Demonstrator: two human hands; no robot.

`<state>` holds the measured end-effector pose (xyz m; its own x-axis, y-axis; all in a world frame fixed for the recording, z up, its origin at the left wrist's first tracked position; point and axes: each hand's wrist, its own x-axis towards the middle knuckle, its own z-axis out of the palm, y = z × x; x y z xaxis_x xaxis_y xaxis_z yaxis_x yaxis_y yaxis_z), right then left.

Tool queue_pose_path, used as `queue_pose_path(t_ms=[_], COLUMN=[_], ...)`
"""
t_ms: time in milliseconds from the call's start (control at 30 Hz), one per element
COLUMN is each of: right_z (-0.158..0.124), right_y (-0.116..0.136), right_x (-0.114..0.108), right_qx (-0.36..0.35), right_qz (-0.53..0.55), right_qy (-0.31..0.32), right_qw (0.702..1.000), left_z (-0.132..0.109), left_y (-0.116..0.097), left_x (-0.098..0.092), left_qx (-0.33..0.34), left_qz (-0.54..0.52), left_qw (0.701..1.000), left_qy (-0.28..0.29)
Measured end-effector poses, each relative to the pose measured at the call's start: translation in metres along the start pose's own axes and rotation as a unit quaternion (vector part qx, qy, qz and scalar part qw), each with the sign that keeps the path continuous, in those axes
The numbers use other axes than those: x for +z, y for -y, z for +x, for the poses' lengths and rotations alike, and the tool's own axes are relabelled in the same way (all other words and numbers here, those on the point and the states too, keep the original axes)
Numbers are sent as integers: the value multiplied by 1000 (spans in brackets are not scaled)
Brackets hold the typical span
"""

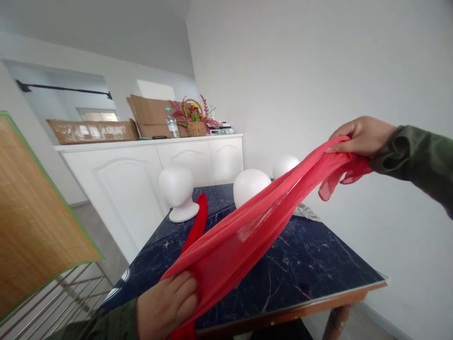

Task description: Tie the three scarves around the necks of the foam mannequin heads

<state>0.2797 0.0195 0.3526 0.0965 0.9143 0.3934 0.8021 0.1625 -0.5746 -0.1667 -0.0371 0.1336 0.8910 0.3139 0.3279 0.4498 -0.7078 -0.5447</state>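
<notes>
A sheer coral-red scarf (247,231) is stretched slantwise in the air between my hands, above the table. At the lower left, my left hand (170,302) is closed round one part of it. My right hand (363,137), higher and to the right, pinches the gathered other part, and a short loose end hangs below it. Behind the scarf stands a white foam head form (251,186), partly covered by the cloth. Another white head form (177,191) stands at the table's far left. Beside it lies a darker red cloth (198,222), partly hidden by the scarf.
The dark blue marble-patterned table (318,264) has a wooden edge. A third white form (286,165) and grey-white cloth (306,212) are at the back right. White cabinets (123,179) carry cardboard boxes, a bottle (172,123) and a flower basket (196,128). A bamboo mat (38,212) covers a metal rack at left.
</notes>
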Motion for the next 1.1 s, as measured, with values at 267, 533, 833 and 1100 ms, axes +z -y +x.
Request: queue_pose_path(t_ms=[267,533,833,1100], right_z=[-28,-57,-61,-79], right_y=[-22,-54,-52,-39], right_x=[-4,0,-1,-2], right_qx=[-79,-94,-74,-39], right_qz=[-211,-261,-302,-264], right_qy=[75,156,159,167], right_qw=[971,948,937,949], left_z=[-9,-7,-20,-9], left_y=[48,73,79,85], left_x=[32,19,26,20], left_qx=[-62,-13,31,-101], left_qz=[145,142,122,163], left_qw=[985,989,992,976], left_qy=[69,48,-22,103])
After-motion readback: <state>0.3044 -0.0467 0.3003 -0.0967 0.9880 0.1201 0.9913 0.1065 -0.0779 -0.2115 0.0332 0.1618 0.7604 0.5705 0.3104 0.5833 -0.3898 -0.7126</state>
